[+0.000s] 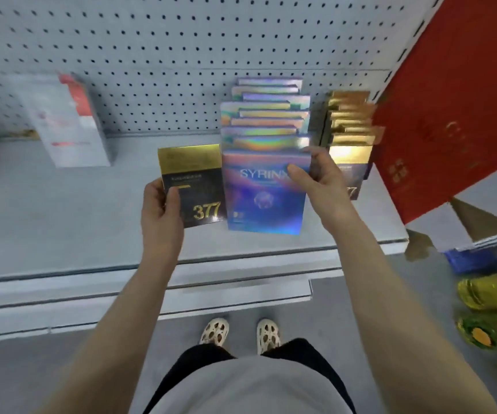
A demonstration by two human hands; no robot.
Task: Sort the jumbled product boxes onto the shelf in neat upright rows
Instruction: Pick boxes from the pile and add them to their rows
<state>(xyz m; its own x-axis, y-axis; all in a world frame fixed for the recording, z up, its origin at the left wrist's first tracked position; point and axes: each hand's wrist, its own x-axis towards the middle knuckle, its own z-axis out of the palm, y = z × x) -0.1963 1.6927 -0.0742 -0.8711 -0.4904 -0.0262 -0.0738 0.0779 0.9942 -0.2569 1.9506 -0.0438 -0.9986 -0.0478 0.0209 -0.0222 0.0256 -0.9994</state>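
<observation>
Along the grey shelf (62, 222), backed by a pegboard wall (151, 55), the biggest thing in view is a large red carton (450, 115) leaning in at the right. Next in size, a white-and-red box (71, 127) stands tilted and alone at the left, blurred. At the middle runs a row of shiny rainbow boxes (266, 115), upright and packed one behind another, with a row of gold-topped boxes (350, 124) just beside it on the right.

The right hand (316, 180) holds the front blue box (266, 192) of the rainbow row, thumb on its face near the upper right corner and fingers curled behind its top edge. The left hand (163, 210) grips a black-and-gold box (195, 186) marked 377 by its lower left edge, thumb across the front; it stands just left of the blue box, apparently on the shelf.

These boxes look light, stiff and thin-walled, with glossy faces that could slip under a loose pinch. Holding them by opposite edges or corners, not squeezing the broad faces, seems safest. The 377 box probably belongs with the gold-topped row.
</observation>
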